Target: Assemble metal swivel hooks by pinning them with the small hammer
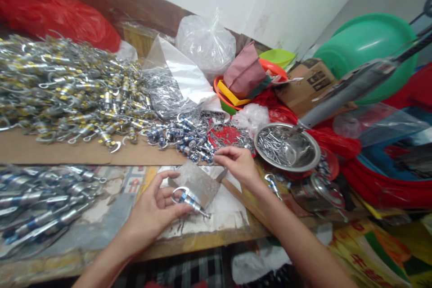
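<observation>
My left hand point(153, 207) grips a small silver metal fitting point(189, 199) with a blue band, a crescent hook at one end and a thin rod at the other. The fitting lies across the front of a grey metal block point(199, 183), which rests on whitish paper point(232, 216). Beyond the block's right side, my right hand point(238, 165) has its thumb and fingertips pinched together. What they hold, if anything, is too blurred to tell. Just past those fingers is a heap of blue-banded fittings point(189, 139).
Yellow-banded fittings point(74, 85) form a large pile at left. More blue-banded fittings point(43, 198) lie at front left. To the right, a steel bowl point(305, 164) contains metal pins, with small parts on a red tray point(224, 136) beside it. A grey bar-shaped tool point(351, 87) slants above the bowl.
</observation>
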The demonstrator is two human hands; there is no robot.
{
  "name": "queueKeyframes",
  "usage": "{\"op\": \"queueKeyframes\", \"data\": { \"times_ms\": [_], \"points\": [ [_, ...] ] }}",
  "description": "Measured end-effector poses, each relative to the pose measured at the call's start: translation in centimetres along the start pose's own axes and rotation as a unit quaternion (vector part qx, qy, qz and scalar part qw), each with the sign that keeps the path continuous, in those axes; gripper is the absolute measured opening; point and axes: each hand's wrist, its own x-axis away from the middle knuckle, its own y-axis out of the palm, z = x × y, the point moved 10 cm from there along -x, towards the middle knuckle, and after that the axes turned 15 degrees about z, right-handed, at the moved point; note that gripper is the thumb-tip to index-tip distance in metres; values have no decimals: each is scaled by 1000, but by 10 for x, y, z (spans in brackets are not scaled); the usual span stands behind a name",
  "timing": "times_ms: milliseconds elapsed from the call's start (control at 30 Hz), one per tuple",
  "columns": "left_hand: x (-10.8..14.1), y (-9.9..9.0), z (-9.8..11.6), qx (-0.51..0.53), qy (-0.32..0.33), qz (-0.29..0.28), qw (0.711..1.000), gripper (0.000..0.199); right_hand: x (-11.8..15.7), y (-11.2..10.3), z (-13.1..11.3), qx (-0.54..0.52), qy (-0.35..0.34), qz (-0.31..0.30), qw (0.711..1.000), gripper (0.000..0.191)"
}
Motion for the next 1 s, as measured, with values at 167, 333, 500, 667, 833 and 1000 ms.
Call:
{"op": "queueKeyframes", "data": {
  "times_ms": [167,333,500,667,833,1000],
  "points": [
    [2,-5,-2,8,15,27,999,59,61,-6,-68,-211,-85,1,974,12],
    [1,-4,-7,28,4,26,999,64,69,-4,-64,-239,-95,30,966,17],
    [-1,-2,-6,52,9,19,998,63,67,-2,-67,-198,-102,26,975,15],
    [-1,-2,-7,54,20,10,998,62,67,0,-65,-146,-51,16,988,13],
    [0,-4,-7,39,21,18,999,64,68,12,-70,-92,-52,-7,994,12],
    [-1,-3,-6,42,31,9,999,61,69,26,-75,-58,-53,-65,995,31]
  ]
}}
